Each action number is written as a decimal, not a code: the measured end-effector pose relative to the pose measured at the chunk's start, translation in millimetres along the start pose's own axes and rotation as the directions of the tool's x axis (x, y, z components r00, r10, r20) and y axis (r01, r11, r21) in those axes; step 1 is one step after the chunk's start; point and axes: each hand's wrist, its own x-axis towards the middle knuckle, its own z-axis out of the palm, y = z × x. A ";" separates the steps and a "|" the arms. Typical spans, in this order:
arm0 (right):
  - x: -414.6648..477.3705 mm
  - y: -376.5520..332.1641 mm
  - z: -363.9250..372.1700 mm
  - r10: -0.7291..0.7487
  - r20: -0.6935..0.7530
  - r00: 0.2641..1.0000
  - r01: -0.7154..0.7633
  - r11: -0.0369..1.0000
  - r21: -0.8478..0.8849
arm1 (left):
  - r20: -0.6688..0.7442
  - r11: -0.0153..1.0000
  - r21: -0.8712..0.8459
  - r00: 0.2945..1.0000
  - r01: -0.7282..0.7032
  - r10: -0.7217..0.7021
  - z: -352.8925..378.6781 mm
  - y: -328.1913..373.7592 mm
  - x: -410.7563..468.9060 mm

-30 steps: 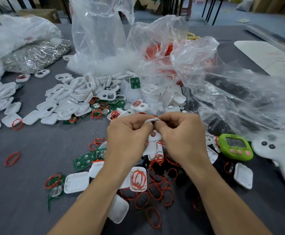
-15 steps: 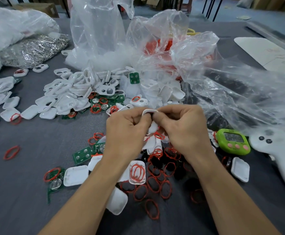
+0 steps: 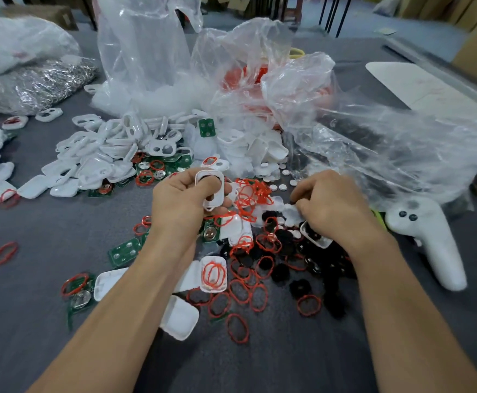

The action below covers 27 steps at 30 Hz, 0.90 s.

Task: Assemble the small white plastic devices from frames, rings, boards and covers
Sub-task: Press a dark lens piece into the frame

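White frame (image 3: 211, 191) is pinched in my left hand (image 3: 180, 202); my right hand (image 3: 333, 207), right of the frame, curls into the loose parts (image 3: 288, 212), grip unclear. Best pick one piece, frame held steady, openings up.

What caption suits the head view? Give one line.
Left hand holds a white frame while right hand reaches among red rings on the grey table.

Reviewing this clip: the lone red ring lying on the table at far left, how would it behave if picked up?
Probably floppy: the red ring lies as an uneven oval, and the rings in the pile are bent into differing shapes. Likely very light, being a thin loop. Lying flat on the table, it seems unlikely to roll, though it may be fiddly to pinch.
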 end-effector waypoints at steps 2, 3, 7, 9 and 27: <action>-2.1 2.4 0.3 -0.007 -0.014 1.000 0.007 1.000 0.023 | -0.024 1.000 0.002 1.000 -0.014 0.014 -0.6 -0.1 1.1; -3.8 2.9 0.4 -0.011 -0.005 1.000 0.012 1.000 0.027 | -0.034 1.000 -0.002 0.999 -0.019 0.018 -0.7 -0.3 1.9; -8.7 -0.1 2.5 -0.023 0.021 1.000 0.023 1.000 0.005 | -0.034 0.999 -0.006 0.999 -0.041 0.040 1.0 -1.6 3.6; -9.3 -4.1 4.1 -0.046 0.006 0.999 0.047 0.999 -0.001 | -0.022 0.998 -0.001 0.998 -0.059 0.059 2.1 -2.1 3.4; -30.9 -39.0 18.1 -0.131 -0.110 0.985 0.162 0.501 0.850 | 0.275 0.898 -0.336 0.942 0.283 -0.194 4.9 1.7 1.8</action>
